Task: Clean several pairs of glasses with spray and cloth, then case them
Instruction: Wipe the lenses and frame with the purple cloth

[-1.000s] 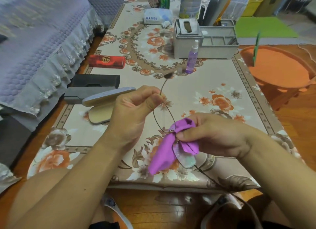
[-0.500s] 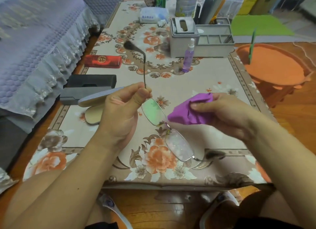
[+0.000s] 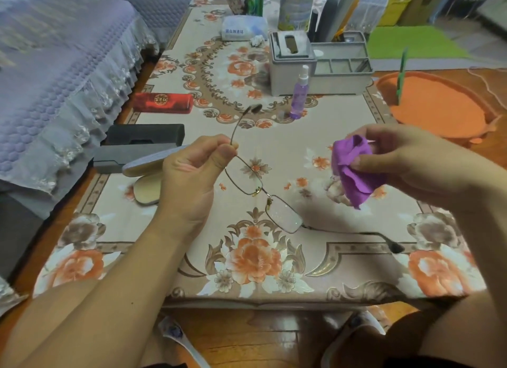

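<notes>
My left hand [image 3: 192, 172] pinches thin metal-framed glasses [image 3: 263, 194] by the hinge of one temple and holds them above the table with both temples spread. The lower lens looks speckled with droplets. My right hand [image 3: 406, 159] grips a crumpled purple cloth [image 3: 354, 170], held apart from the glasses to their right. A small purple spray bottle [image 3: 299, 94] stands upright farther back. An open beige glasses case [image 3: 148, 178] lies just left of my left hand.
A red case [image 3: 163, 102], a black case [image 3: 145, 134] and a grey case [image 3: 118, 157] lie along the left edge of the floral tablecloth [image 3: 274, 258]. A grey organiser [image 3: 318, 65] stands at the back. An orange stool [image 3: 433, 107] is at right, a bed [image 3: 55, 65] at left.
My right hand has lifted the purple cloth off the lens and moved it away to the right. My left hand has turned the glasses, so they hang free of the cloth.
</notes>
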Demonstrator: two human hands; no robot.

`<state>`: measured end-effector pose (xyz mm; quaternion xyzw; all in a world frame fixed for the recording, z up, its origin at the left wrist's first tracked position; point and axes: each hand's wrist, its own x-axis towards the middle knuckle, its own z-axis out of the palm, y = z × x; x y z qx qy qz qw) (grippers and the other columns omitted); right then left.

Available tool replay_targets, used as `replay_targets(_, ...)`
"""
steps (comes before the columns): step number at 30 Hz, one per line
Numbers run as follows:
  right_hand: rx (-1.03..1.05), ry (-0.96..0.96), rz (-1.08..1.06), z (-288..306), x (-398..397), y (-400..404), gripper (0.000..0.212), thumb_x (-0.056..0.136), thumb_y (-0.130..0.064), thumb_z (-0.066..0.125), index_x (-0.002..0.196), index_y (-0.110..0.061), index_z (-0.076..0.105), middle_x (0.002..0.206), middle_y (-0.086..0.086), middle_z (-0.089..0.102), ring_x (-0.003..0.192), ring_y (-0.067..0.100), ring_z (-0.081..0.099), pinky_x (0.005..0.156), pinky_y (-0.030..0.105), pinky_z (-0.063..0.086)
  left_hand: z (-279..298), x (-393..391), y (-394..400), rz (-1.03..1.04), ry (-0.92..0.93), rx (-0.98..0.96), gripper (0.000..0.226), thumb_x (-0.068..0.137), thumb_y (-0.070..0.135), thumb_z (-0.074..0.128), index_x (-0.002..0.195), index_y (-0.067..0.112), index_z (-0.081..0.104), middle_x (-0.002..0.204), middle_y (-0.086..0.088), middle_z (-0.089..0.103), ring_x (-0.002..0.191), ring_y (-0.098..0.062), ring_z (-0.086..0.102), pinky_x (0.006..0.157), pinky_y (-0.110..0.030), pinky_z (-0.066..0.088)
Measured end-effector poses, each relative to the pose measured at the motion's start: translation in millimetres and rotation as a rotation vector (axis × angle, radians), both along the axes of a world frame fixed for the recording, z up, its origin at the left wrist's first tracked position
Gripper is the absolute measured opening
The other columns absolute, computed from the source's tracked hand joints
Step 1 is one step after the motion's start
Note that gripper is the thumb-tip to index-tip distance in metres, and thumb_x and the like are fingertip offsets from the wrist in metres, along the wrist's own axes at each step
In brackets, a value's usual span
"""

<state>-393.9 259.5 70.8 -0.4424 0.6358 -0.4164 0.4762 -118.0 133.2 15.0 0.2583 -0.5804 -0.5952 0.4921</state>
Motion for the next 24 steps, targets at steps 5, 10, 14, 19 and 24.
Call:
replay_targets(5, -0.116, -0.478, 0.373, 18, 43, 7, 0.019, 0.084, -0.013, 0.077, 0.101, -0.007, 0.071, 0.09, 0.008, 0.071, 0.079, 0.017, 0.068, 0.072, 0.024, 0.055, -4, -6, -2, 0.028, -0.026, -0.046, 0.011, 0.077, 0.043, 0.076, 0.084, 0.035, 0.08, 0.083, 0.015, 0.071, 0.087, -0.003, 0.063, 0.085, -0.017, 0.048)
replay_targets(10, 0.037, 0.104, 0.221, -3, 63, -2, 0.006, 0.096, -0.005, 0.062, 0.099, -0.001, 0.066, 0.085, 0.008, 0.069, 0.074, 0.014, 0.062, 0.069, 0.026, 0.05, -4, -7, -1, 0.014, 0.099, 0.075, 0.029, 0.069, 0.048, 0.083, 0.085, 0.024, 0.08, 0.085, 0.009, 0.073, 0.09, -0.008, 0.065, 0.09, -0.021, 0.047)
replay_targets(14, 0.112, -0.067, 0.051, -5, 68, -2, 0.021, 0.096, -0.008, 0.062, 0.116, -0.015, 0.066, 0.101, 0.007, 0.069, 0.083, 0.015, 0.067, 0.071, 0.024, 0.055, 0, -6, 0, -0.014, 0.143, 0.076, 0.021, 0.072, 0.039, 0.079, 0.084, 0.021, 0.08, 0.084, 0.007, 0.072, 0.09, -0.01, 0.065, 0.09, -0.021, 0.048)
replay_targets(19, -0.155, 0.234, -0.227, 1, 81, -5, 0.014, 0.093, -0.029, 0.068, 0.095, -0.015, 0.062, 0.079, -0.004, 0.064, 0.063, 0.007, 0.057, 0.057, 0.02, 0.043, 6, -5, 1, -0.027, 0.103, 0.035, 0.017, 0.074, 0.042, 0.077, 0.083, 0.028, 0.08, 0.083, 0.012, 0.072, 0.09, -0.007, 0.064, 0.089, -0.021, 0.047)
replay_targets(24, -0.369, 0.509, -0.373, 6, 86, 1, 0.005, 0.096, -0.02, 0.063, 0.092, -0.022, 0.063, 0.071, -0.005, 0.06, 0.061, 0.006, 0.052, 0.056, 0.021, 0.04, 11, -4, 4, -0.031, 0.056, -0.042, 0.025, 0.074, 0.053, 0.08, 0.086, 0.03, 0.08, 0.083, 0.014, 0.071, 0.089, -0.004, 0.064, 0.088, -0.018, 0.048)
